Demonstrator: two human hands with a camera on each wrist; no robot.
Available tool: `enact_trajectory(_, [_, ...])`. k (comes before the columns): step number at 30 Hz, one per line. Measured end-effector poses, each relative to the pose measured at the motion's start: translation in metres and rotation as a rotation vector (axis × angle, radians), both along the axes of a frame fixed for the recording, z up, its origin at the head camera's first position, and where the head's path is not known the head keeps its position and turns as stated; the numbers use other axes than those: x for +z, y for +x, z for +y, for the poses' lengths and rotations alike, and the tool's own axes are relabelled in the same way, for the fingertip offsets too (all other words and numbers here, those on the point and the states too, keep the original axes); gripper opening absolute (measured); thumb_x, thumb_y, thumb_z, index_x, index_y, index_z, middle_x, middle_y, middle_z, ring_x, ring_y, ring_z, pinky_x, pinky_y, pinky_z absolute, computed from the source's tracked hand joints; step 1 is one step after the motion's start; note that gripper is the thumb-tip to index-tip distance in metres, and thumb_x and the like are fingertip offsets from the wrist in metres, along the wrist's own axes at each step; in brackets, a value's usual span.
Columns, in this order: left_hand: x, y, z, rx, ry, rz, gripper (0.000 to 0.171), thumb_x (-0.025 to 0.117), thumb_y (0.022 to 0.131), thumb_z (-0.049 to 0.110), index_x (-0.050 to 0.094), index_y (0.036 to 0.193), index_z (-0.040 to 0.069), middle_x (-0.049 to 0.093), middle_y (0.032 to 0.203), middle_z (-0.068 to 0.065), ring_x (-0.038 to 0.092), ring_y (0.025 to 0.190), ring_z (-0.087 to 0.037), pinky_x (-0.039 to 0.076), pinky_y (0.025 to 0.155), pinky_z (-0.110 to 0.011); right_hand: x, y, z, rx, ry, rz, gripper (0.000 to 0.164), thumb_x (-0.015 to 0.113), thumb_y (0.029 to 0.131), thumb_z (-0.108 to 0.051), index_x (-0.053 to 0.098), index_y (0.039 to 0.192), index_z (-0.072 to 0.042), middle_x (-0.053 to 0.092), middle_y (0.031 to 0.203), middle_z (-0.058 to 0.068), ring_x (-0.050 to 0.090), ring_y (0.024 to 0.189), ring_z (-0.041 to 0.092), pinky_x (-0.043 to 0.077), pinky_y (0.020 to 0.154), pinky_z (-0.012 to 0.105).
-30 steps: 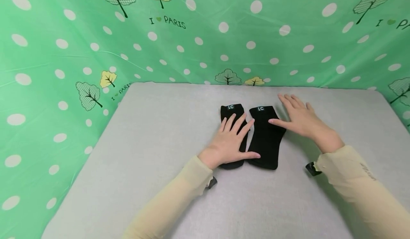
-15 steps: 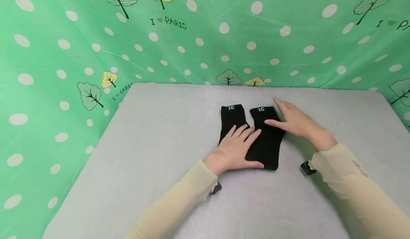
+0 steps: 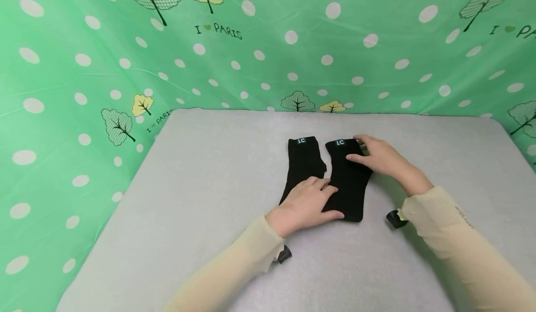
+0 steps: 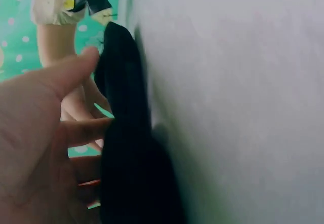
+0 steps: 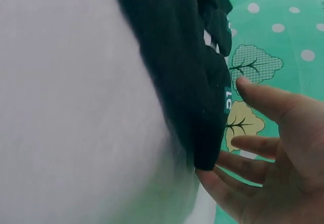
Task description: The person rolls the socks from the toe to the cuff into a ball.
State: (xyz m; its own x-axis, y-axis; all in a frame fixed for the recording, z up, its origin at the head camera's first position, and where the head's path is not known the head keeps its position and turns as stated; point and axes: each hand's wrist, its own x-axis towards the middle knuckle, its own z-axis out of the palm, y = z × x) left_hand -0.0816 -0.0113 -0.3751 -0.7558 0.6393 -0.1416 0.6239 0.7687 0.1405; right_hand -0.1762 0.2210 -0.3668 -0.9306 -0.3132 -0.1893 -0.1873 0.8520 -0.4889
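Observation:
Two black socks lie flat side by side, each with a small "LC" label on its cuff, cuffs pointing away. Across the lower part of the left sock point(image 3: 303, 158) lies my left hand point(image 3: 304, 206), fingers loosely bent, its thumb reaching over the toe end of the right sock point(image 3: 349, 189). My right hand point(image 3: 383, 158) is at the right edge of that sock's cuff. Its thumb stands over the fabric, apart from the fingers. In the right wrist view, fingers point(image 5: 217, 183) touch the cuff edge, and the label point(image 5: 228, 100) faces the thumb.
A grey cloth-covered table point(image 3: 201, 177) bears the socks. Behind it and at the left hangs a green curtain point(image 3: 268, 37) with white dots and printed trees. A black wrist device point(image 3: 395, 219) sits under the right cuff.
My left hand has slid toward me, from the middle of the left sock to its lower end, its fingers now more bent. My right hand has moved left and down to the right sock's cuff.

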Motion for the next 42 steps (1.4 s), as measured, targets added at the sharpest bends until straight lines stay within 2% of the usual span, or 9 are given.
enact_trajectory(6, [0.005, 0.005, 0.000, 0.082, 0.082, -0.063, 0.032, 0.054, 0.099, 0.051, 0.071, 0.118, 0.031, 0.059, 0.141, 0.002, 0.058, 0.122, -0.017, 0.048, 0.101, -0.028, 0.002, -0.001, -0.003, -0.079, -0.079, -0.055, 0.075, 0.060, 0.099, -0.034, 0.025, 0.152, 0.007, 0.046, 0.140, 0.038, 0.050, 0.127, 0.053, 0.044, 0.101, 0.063])
enact_trajectory(12, [0.006, 0.007, 0.001, 0.190, 0.175, -0.145, 0.018, 0.064, 0.097, 0.038, 0.073, 0.105, 0.024, 0.066, 0.108, 0.005, 0.065, 0.093, -0.010, 0.053, 0.075, -0.023, 0.005, 0.000, -0.004, -0.181, -0.183, -0.150, 0.079, 0.056, 0.101, -0.032, 0.015, 0.155, 0.008, 0.044, 0.141, 0.039, 0.045, 0.129, 0.053, 0.040, 0.106, 0.062])
enact_trajectory(15, [0.004, 0.006, 0.003, 0.246, 0.180, -0.185, 0.033, 0.075, 0.089, 0.040, 0.064, 0.113, 0.019, 0.062, 0.092, 0.007, 0.059, 0.074, -0.008, 0.047, 0.062, -0.020, 0.004, -0.001, -0.004, -0.210, -0.242, -0.181, 0.076, 0.054, 0.102, -0.034, 0.020, 0.153, 0.010, 0.045, 0.141, 0.038, 0.046, 0.130, 0.051, 0.040, 0.106, 0.060])
enact_trajectory(18, [0.003, 0.006, 0.004, 0.297, 0.185, -0.225, 0.059, 0.082, 0.080, 0.043, 0.054, 0.125, 0.017, 0.062, 0.091, 0.008, 0.056, 0.070, -0.008, 0.045, 0.059, -0.020, 0.004, 0.000, -0.005, -0.224, -0.312, -0.191, 0.069, 0.055, 0.102, -0.034, 0.030, 0.150, 0.010, 0.057, 0.132, 0.032, 0.063, 0.097, 0.036, 0.052, 0.087, 0.046])
enact_trajectory(20, [0.002, 0.007, 0.005, 0.321, 0.184, -0.239, 0.072, 0.085, 0.077, 0.043, 0.049, 0.133, 0.016, 0.063, 0.103, 0.004, 0.058, 0.071, -0.011, 0.048, 0.061, -0.022, 0.006, 0.001, -0.005, -0.229, -0.370, -0.197, 0.064, 0.056, 0.102, -0.030, 0.036, 0.147, 0.010, 0.070, 0.111, 0.018, 0.058, 0.070, 0.019, 0.049, 0.070, 0.034])
enact_trajectory(23, [0.003, 0.007, 0.006, 0.339, 0.200, -0.259, 0.085, 0.087, 0.075, 0.042, 0.042, 0.142, 0.015, 0.059, 0.123, -0.002, 0.060, 0.074, -0.014, 0.051, 0.063, -0.024, 0.010, 0.003, -0.005, -0.249, -0.443, -0.220, 0.058, 0.057, 0.101, -0.027, 0.041, 0.146, 0.006, 0.063, 0.087, -0.006, 0.038, 0.054, 0.005, 0.038, 0.058, 0.025])
enact_trajectory(30, [0.001, 0.006, 0.005, 0.360, 0.332, -0.357, 0.102, 0.088, 0.076, 0.032, 0.025, 0.154, 0.012, 0.051, 0.137, -0.005, 0.064, 0.093, -0.013, 0.051, 0.074, -0.020, 0.025, 0.011, -0.008, -0.268, -0.544, -0.300, 0.062, 0.054, 0.102, -0.039, 0.039, 0.150, -0.004, 0.058, 0.128, -0.004, 0.054, 0.092, -0.008, 0.049, 0.080, 0.014])
enact_trajectory(34, [-0.002, 0.004, 0.001, 0.395, 0.483, -0.434, 0.102, 0.086, 0.079, 0.029, 0.021, 0.155, 0.011, 0.054, 0.137, -0.008, 0.063, 0.100, -0.012, 0.050, 0.080, -0.021, 0.034, 0.015, -0.012, -0.265, -0.642, -0.324, 0.060, 0.055, 0.102, -0.036, 0.038, 0.149, -0.002, 0.062, 0.108, -0.021, 0.060, 0.094, -0.007, 0.052, 0.082, 0.015])
enact_trajectory(42, [-0.004, 0.001, -0.013, 0.363, 0.715, -0.439, 0.045, 0.076, 0.089, 0.019, 0.055, 0.126, 0.005, 0.070, 0.101, -0.004, 0.066, 0.087, -0.010, 0.051, 0.080, -0.019, 0.047, 0.020, -0.018, -0.269, -0.776, -0.331, 0.045, 0.056, 0.102, -0.031, 0.046, 0.139, -0.008, 0.064, 0.097, -0.025, 0.061, 0.091, -0.004, 0.053, 0.080, 0.017])
